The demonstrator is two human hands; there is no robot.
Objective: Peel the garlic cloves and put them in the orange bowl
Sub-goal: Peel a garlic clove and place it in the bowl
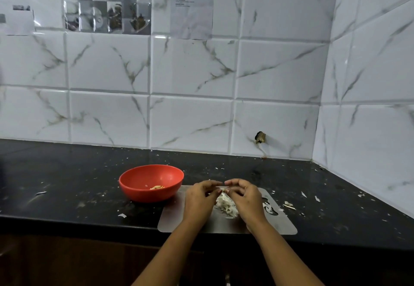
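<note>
A garlic clove (223, 189) is peeled over the board (280, 227).
On the black counter (67, 173) the grey board is laid at the front edge; the orange bowl (143, 193) is set at its far left corner, nearer to the left hand (198, 198) than the right hand (245, 198). The small pale garlic clove is pinched by the curled fingertips of both hands; its long axis cannot be told.

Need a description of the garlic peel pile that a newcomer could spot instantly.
On the black countertop, find the grey cutting board at the front edge, right of the orange bowl. The garlic peel pile lies mid-board, between the left hand and right hand. Unlike the stray flakes around it, it is one heaped white mound.
</note>
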